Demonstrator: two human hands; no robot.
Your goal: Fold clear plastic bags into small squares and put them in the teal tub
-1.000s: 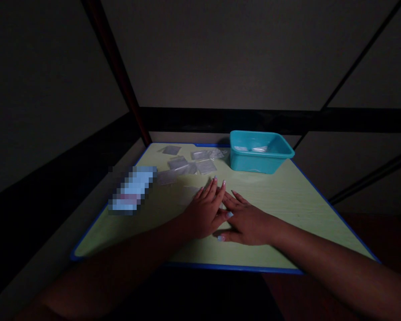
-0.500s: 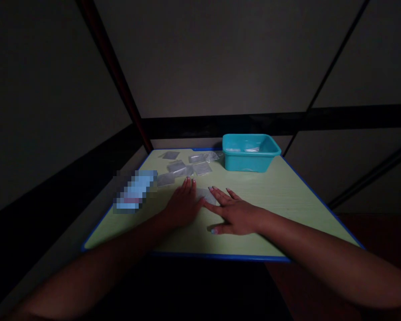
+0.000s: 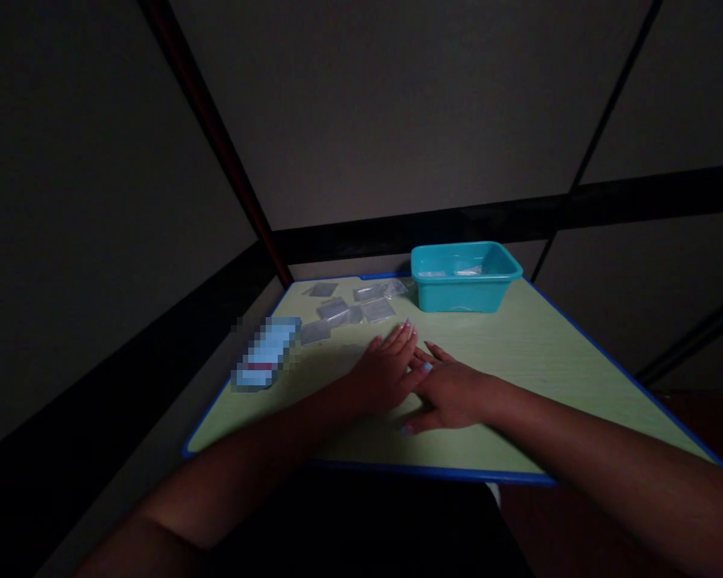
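Note:
My left hand point(image 3: 389, 371) lies flat with its fingers stretched out, partly over the fingers of my right hand point(image 3: 451, 393). My right hand rests palm down on the table, fingers extended and thumb apart. To the left of my left hand, the pale edge of a thin clear plastic bag point(image 3: 353, 351) shows faintly; the rest is covered by my hand. Beyond my hands lie several small flat clear plastic bags, among them a front left bag point(image 3: 316, 332) and a right-hand bag point(image 3: 377, 311). What lies under my fingers is hidden.
A turquoise plastic basket point(image 3: 461, 297) stands at the back right of the table with clear plastic pieces inside. A blurred-out light blue object point(image 3: 268, 353) lies near the left edge. The pale green table point(image 3: 554, 377) has a blue rim, with a wall behind it.
My left hand has slid right across the plastic bag and now overlaps the fingers of my right hand. The camera view has shifted slightly, and my right hand stays flat on the table.

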